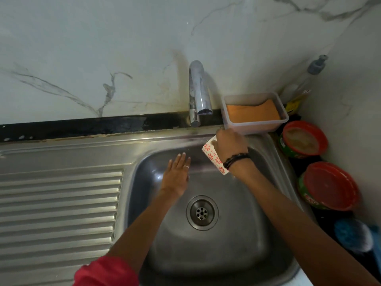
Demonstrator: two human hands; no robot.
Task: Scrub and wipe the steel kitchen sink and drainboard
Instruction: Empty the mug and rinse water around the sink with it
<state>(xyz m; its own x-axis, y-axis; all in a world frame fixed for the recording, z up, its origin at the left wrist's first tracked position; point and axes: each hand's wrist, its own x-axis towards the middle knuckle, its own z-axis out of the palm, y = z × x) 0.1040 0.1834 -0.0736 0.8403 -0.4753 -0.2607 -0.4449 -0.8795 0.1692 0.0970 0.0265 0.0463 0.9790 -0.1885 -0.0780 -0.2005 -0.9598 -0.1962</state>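
Steel sink (206, 246), wet and likely slippery, rigid: right hand (229, 145) is gripping a patterned cup (214, 158) below the tap (199, 93), fingers curled round it, while left hand (176, 176) is pressing flat, fingers straight together, on the basin's back wall.

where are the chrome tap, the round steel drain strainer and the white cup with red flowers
chrome tap (198, 93), head view, on the middle of its spout
round steel drain strainer (202, 212), head view, on its perforated centre
white cup with red flowers (214, 159), head view, on its patterned side below the right hand
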